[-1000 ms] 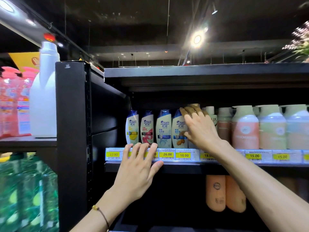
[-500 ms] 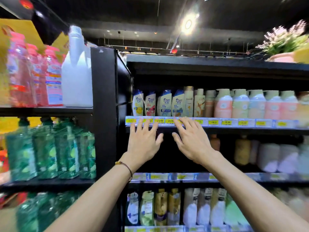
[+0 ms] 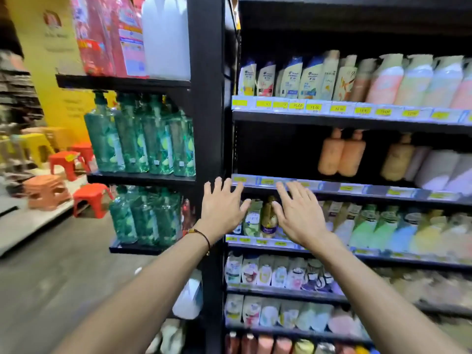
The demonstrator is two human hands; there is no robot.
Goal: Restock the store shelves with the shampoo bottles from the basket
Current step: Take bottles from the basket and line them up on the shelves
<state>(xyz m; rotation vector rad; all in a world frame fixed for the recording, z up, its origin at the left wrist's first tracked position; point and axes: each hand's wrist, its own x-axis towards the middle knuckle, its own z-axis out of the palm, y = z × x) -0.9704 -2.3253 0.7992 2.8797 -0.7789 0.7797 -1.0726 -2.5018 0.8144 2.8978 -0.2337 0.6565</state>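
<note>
Store aisle, dim overhead, with dark metal shelves (image 3: 357,120) packed with toiletries and a row of green bottles (image 3: 138,139) on the unit to the left. Red stools (image 3: 63,159) stand further down the floor. The picture is smeared, so labels are hard to read.

Both arms reach forward at mid-height. The left hand (image 3: 222,210) has its fingers spread and straight, with the fingertips near the price strip (image 3: 350,187) of the second shelf. The right hand (image 3: 298,215) is just beside it, equally flat and splayed. Neither grip holds anything, and whether the fingertips touch the strip cannot be told.

Shampoo bottles (image 3: 291,79) stand upright in a tight row at the left end of the top shelf. The basket is out of view, so how many bottles wait in it is unknown.

With both hands empty, this looks like the gap between placements, when the next bottle has to be fetched. The left part of the second shelf, beside the orange bottles (image 3: 341,153), appears bare and could take stock, though which shelf is meant cannot be told.

The next move calls for looking down to find the basket, closing one hand round a bottle's body, and carrying it up upright. It should then slide into a gap without knocking its neighbours.
</note>
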